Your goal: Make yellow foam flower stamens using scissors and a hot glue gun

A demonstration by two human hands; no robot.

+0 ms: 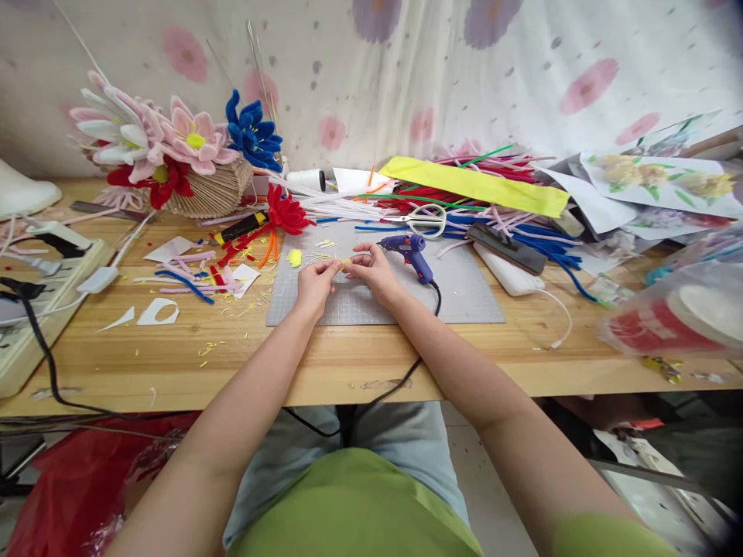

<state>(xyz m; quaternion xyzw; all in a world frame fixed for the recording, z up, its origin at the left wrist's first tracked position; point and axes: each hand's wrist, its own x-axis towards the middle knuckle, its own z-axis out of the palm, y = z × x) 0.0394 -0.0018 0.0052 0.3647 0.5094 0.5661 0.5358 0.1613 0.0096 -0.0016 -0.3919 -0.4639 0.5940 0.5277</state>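
Note:
Over the grey cutting mat (464, 298), both hands meet with fingertips close together. My left hand (315, 285) is closed in a pinch on a small yellow piece (344, 265), whose exact kind is too small to make out. The fingers of my right hand (376, 272) are pinched on the same piece from the other side. Just right of that hand lies a purple glue gun (409, 251) on the mat, its black cord running off the front edge. A yellow fluffy bit (294, 257) rests left of my fingers.
White-handled scissors (426, 220) lie behind the mat among chenille stems (342, 203). A red flower (285, 210) is at the mat's back left corner. Finished flowers (194, 139) stand far left near a power strip (52, 309). A bagged cup (679, 309) is at right.

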